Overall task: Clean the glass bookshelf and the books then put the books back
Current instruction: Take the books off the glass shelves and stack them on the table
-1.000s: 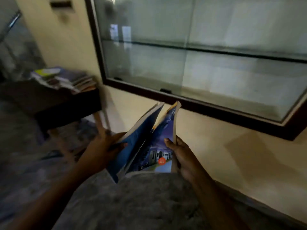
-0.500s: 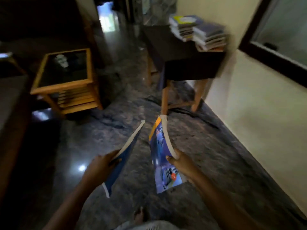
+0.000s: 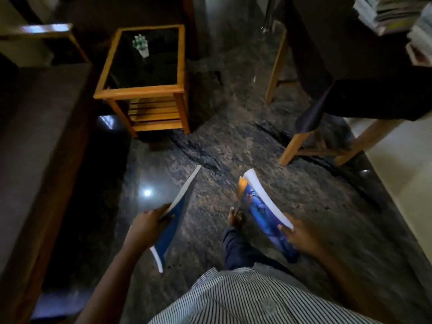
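Above the dark stone floor (image 3: 210, 148), left hand (image 3: 147, 226) gripping a plain blue book (image 3: 171, 237), right hand (image 3: 301, 237) pinching a curled blue-and-orange book (image 3: 259, 206), the two well apart, book stack (image 3: 395, 15) on the dark table (image 3: 350, 66) beyond

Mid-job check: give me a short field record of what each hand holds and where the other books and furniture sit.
left hand: grips dark blue book
right hand: grips illustrated book
gap: the two books held apart, above the stone floor
book stack: on dark table, upper right
glass bookshelf: not in view
side table: wooden frame, glass top
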Tool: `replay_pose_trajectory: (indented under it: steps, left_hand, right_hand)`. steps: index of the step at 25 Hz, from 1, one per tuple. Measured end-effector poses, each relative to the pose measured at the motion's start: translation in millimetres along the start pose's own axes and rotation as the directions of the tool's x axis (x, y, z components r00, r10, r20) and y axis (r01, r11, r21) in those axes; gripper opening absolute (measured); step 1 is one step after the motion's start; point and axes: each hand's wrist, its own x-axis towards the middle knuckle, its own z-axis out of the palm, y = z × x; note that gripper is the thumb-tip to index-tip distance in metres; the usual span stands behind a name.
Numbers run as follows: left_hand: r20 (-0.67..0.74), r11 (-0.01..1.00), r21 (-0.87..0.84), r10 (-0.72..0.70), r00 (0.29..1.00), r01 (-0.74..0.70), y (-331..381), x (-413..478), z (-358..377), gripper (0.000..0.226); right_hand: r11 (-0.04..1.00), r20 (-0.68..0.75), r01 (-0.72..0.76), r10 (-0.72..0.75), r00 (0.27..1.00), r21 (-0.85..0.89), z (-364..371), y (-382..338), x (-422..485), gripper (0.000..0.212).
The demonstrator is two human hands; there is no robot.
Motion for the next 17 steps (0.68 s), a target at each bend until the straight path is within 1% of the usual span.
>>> replay_pose_trajectory:
  steps: [1,4,6,7,8,9,10,11,12,13,15,17]
  left_hand:
    - [-0.008,1.0,-0.001,0.012,1.0,-0.012,10.6,29.0,-6.5,0.042]
    - [-0.022,0.999,-0.018,0.045,0.999,-0.045,51.2,131.5,-38.4,0.044]
    - [-0.047,0.995,-0.039,0.089,0.995,-0.091,83.0,197.7,-71.0,0.045]
    - [-0.074,0.992,-0.048,0.112,0.991,-0.116,98.4,228.2,-88.8,0.044]
    - [-0.107,0.989,-0.054,0.13,0.986,-0.136,111.5,253.7,-105.3,0.043]
    - [-0.143,0.986,-0.057,0.149,0.978,-0.158,124.0,275.9,-121.2,0.043]
    - [-0.18,0.983,-0.05,0.166,0.97,-0.178,137.9,300.1,-137.7,0.043]
    - [-0.22,0.978,-0.06,0.18,0.959,-0.198,150.9,322.5,-153.4,0.042]
    - [-0.265,0.969,-0.097,0.197,0.944,-0.229,163.8,345.9,-170.2,0.041]
    - [-0.306,0.952,-0.146,0.215,0.927,-0.269,176.5,370.4,-186.5,0.041]
    - [-0.366,0.905,-0.232,0.258,0.894,-0.356,202.9,426.3,-217.2,0.04]
    - [-0.406,0.863,-0.259,0.31,0.86,-0.434,229.2,479.4,-243.2,0.041]
  right_hand:
    - [0.999,0.002,-0.017,0.017,1.0,0.045,-14.7,-1.4,19.5,0.048]
    - [0.97,-0.111,-0.086,0.114,0.987,0.227,-74.3,-22.5,87.7,0.048]
    - [0.955,-0.12,-0.064,0.102,0.987,0.288,-124.8,-43.5,134.7,0.052]
    - [0.939,-0.105,-0.041,0.081,0.991,0.341,-151.0,-53.7,159.9,0.061]
    - [0.922,-0.101,-0.017,0.06,0.993,0.386,-176.0,-64.3,180.7,0.074]
    - [0.919,-0.124,0.012,0.04,0.991,0.393,-199.1,-73.8,200.7,0.082]
    - [0.935,-0.172,0.04,0.023,0.985,0.351,-223.4,-84.4,221.8,0.073]
    - [0.954,-0.238,0.067,0.004,0.971,0.291,-246.9,-93.4,242.5,0.058]
    - [0.962,-0.313,0.101,-0.017,0.95,0.253,-269.3,-104.1,261.8,0.048]
    - [0.957,-0.373,0.14,-0.037,0.927,0.253,-290.4,-113.3,281.5,0.045]
    - [0.938,-0.467,0.191,-0.035,0.884,0.291,-331.7,-127.8,320.5,0.045]
    - [0.927,-0.561,0.221,-0.015,0.828,0.302,-366.3,-140.6,349.6,0.048]
